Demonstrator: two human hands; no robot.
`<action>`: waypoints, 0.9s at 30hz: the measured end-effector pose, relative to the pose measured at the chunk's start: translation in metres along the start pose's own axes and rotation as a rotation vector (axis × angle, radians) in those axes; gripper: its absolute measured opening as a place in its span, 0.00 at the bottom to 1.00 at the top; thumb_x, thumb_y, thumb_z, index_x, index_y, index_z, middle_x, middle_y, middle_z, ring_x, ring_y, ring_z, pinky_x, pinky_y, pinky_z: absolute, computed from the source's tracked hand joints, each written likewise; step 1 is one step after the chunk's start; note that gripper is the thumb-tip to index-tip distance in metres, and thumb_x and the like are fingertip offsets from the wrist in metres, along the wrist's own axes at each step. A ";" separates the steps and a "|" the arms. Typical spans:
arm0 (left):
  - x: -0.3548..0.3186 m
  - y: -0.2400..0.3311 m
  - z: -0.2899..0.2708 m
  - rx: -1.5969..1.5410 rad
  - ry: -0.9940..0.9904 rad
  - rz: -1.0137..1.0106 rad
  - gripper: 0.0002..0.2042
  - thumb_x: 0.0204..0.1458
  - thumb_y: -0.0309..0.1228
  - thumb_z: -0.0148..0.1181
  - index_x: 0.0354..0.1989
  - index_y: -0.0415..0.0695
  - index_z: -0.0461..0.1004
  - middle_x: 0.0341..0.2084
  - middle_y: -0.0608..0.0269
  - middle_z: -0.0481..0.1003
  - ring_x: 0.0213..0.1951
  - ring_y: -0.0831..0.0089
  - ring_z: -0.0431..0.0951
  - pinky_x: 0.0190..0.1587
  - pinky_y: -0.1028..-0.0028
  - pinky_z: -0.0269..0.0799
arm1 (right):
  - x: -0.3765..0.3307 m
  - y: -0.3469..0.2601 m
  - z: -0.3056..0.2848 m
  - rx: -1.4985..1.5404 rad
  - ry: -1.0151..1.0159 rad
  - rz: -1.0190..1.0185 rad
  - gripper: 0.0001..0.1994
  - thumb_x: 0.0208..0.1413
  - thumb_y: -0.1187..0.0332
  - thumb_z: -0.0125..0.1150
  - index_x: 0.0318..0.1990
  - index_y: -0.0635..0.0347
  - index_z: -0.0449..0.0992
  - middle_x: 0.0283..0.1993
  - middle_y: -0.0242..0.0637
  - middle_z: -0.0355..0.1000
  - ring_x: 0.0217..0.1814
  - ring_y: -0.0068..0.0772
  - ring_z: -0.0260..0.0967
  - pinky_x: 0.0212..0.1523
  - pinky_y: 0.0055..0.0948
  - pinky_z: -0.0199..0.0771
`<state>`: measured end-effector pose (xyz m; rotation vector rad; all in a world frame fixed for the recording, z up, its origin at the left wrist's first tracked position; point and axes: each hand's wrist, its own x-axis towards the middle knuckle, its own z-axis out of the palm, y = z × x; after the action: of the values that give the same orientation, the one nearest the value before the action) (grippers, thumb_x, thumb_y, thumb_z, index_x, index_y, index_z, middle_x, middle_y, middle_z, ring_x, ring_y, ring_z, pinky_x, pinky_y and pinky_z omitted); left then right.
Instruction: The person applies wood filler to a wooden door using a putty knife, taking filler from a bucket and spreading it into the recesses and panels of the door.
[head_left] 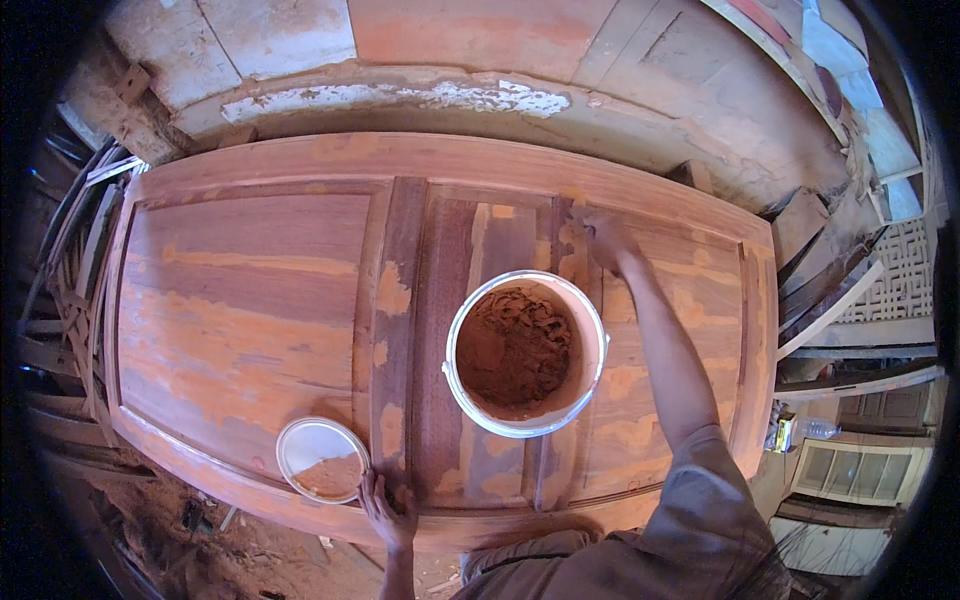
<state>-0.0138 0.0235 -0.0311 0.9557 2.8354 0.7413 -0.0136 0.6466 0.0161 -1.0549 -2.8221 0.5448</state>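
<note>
A large panelled wooden door (250, 225) lies flat before me, smeared in many places with orange-brown filler. On its middle stands a white bucket (590, 345), partly full of reddish-brown paste (515, 345). My left hand (390, 512) rests at the door's near edge, fingers stretched out and touching or nearly touching a round white lid (322, 440) with paste on it. Beyond the bucket, my right hand (612, 245) reaches to the far part of the door, beside a dark filler patch. Its fingers are closed; whatever they grip is too small to make out.
A dusty wall with a ledge (400, 95) runs along the far side. Wooden strips (75, 330) are piled at the left. To the right lie loose boards (830, 310), a lattice panel (890, 265), a plastic bottle (820, 428) and a paned frame (860, 470).
</note>
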 end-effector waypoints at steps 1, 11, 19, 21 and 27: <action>0.001 0.001 -0.001 0.000 0.004 0.000 0.27 0.53 0.38 0.62 0.59 0.38 0.64 0.60 0.41 0.66 0.64 0.44 0.63 0.66 0.44 0.53 | 0.010 -0.002 -0.015 -0.020 -0.132 0.077 0.14 0.61 0.68 0.44 0.46 0.60 0.76 0.36 0.57 0.76 0.34 0.61 0.75 0.35 0.50 0.74; 0.001 0.000 0.000 0.003 -0.004 -0.020 0.26 0.54 0.38 0.61 0.58 0.37 0.65 0.60 0.42 0.66 0.63 0.44 0.64 0.66 0.45 0.55 | -0.013 -0.009 0.016 0.234 0.044 0.166 0.16 0.64 0.64 0.44 0.49 0.63 0.75 0.42 0.58 0.75 0.44 0.60 0.74 0.46 0.51 0.74; 0.003 0.002 0.000 0.015 0.020 -0.006 0.26 0.54 0.38 0.61 0.58 0.37 0.66 0.59 0.43 0.67 0.63 0.44 0.65 0.66 0.45 0.56 | 0.021 0.010 0.024 0.067 0.114 0.047 0.15 0.62 0.66 0.46 0.51 0.62 0.74 0.42 0.57 0.76 0.45 0.60 0.74 0.47 0.50 0.74; 0.001 0.003 0.001 0.026 0.020 -0.007 0.26 0.54 0.38 0.61 0.57 0.37 0.66 0.59 0.43 0.67 0.63 0.44 0.65 0.65 0.45 0.57 | 0.013 0.003 0.045 -0.066 0.038 0.166 0.14 0.61 0.66 0.48 0.48 0.63 0.76 0.40 0.57 0.76 0.43 0.60 0.74 0.46 0.51 0.74; 0.003 0.002 0.000 0.019 0.011 -0.015 0.26 0.54 0.38 0.61 0.57 0.37 0.66 0.59 0.43 0.67 0.63 0.43 0.64 0.66 0.44 0.56 | 0.003 0.012 0.023 -0.236 -0.159 -0.027 0.17 0.61 0.66 0.48 0.54 0.58 0.75 0.35 0.58 0.76 0.34 0.56 0.77 0.38 0.47 0.77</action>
<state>-0.0146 0.0267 -0.0301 0.9352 2.8605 0.7215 -0.0128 0.6502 -0.0100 -1.0507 -3.0974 0.3105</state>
